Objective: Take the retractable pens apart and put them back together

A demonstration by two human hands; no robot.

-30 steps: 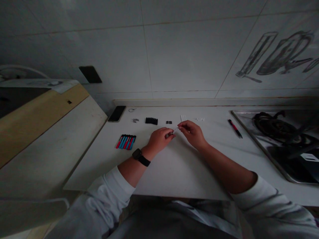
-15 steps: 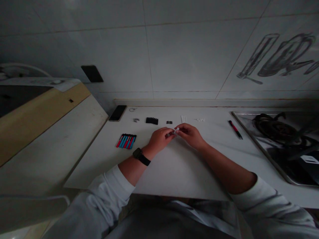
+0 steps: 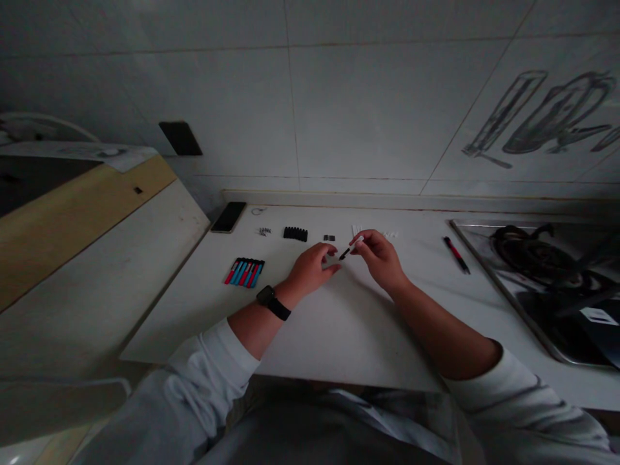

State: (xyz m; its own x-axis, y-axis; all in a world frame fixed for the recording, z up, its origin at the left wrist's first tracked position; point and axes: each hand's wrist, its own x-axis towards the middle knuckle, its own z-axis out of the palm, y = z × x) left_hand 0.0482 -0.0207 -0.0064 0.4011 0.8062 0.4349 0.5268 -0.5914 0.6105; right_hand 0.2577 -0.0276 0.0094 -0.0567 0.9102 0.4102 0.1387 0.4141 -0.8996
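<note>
My right hand (image 3: 380, 257) pinches a thin white stick with a small black piece on its end (image 3: 349, 248), held just above the white counter (image 3: 339, 323). My left hand (image 3: 312, 268), with a dark watch at the wrist, sits just left of the black tip with its fingers loosely curled and slightly apart; nothing shows in them. Behind the hands lie a small black part (image 3: 329, 238), white sticks (image 3: 356, 228) and small white pieces (image 3: 390, 234).
A row of red and blue pieces (image 3: 245, 272), a row of black caps (image 3: 295, 234), tiny screws (image 3: 264, 231) and a phone (image 3: 228, 217) lie at the left. A red and black pen (image 3: 456, 254) lies near the gas stove (image 3: 547, 271) at the right. A tiled wall stands behind.
The hands were joined on the stick and black piece; now my right hand has lifted it up and to the right, and my left hand has let go.
</note>
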